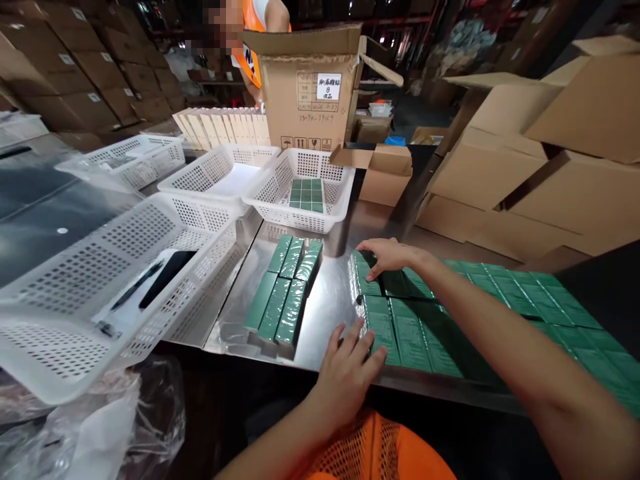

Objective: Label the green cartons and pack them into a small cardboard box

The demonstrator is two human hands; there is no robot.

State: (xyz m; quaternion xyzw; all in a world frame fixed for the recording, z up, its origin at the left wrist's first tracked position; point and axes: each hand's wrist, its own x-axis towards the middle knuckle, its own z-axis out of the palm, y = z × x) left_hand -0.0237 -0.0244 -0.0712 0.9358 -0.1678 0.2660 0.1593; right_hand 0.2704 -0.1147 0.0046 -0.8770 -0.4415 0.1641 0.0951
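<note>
Your left hand (350,370) and right hand (387,257) rest on the near and far edges of the flat box layer (430,333) at right. Left of it lies a wrapped box bundle (287,290); behind that, a basket (300,190) holding boxes, with a carton (307,87) further back.

table (330,300): shiny metal | green boxes (415,333): glossy film-wrapped card | baskets (210,213): white perforated plastic | cartons (590,193): matt cardboard

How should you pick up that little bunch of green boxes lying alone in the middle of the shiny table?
Take the small stack of green boxes by its two long sides, coming down from above. It lies flat on the metal table with bare table on both sides, so fingers fit there. The left hand is nearest.
</note>
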